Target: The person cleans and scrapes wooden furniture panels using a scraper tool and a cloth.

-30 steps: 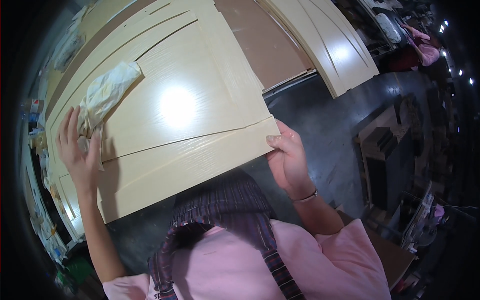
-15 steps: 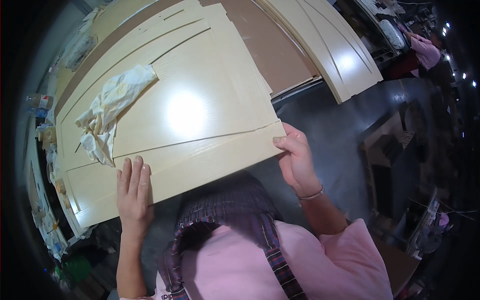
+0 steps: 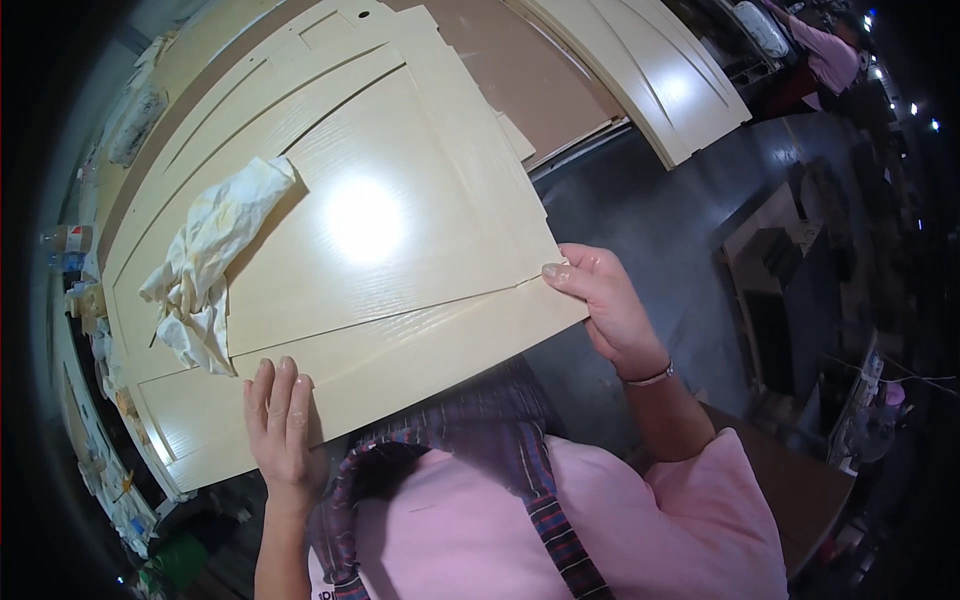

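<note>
A large cream door panel [image 3: 430,205] with shallow grooves lies across the view, its near edge close to my body. My right hand [image 3: 612,305] grips the panel's near right corner, thumb on top and the other fingers round the edge, partly hidden. Along the near edge at the left, my left hand [image 3: 283,430] rests with its fingers stretched out on the surface. Just beyond its fingertips, a crumpled off-white cloth [image 3: 215,245] lies on the panel. A bright glare spot covers the panel's middle.
Another cream panel [image 3: 655,75] extends at the far right beyond a brown board [image 3: 535,75]. A bottle [image 3: 68,240] and clutter line the left side. A dark box-like stand [image 3: 775,290] is on the floor at right. Someone in pink [image 3: 830,60] is at the far right.
The near edge of the panel and the cloth appear lower in view. My left hand has shifted down and slightly right with the edge, and my right hand keeps its grip on the corner.
</note>
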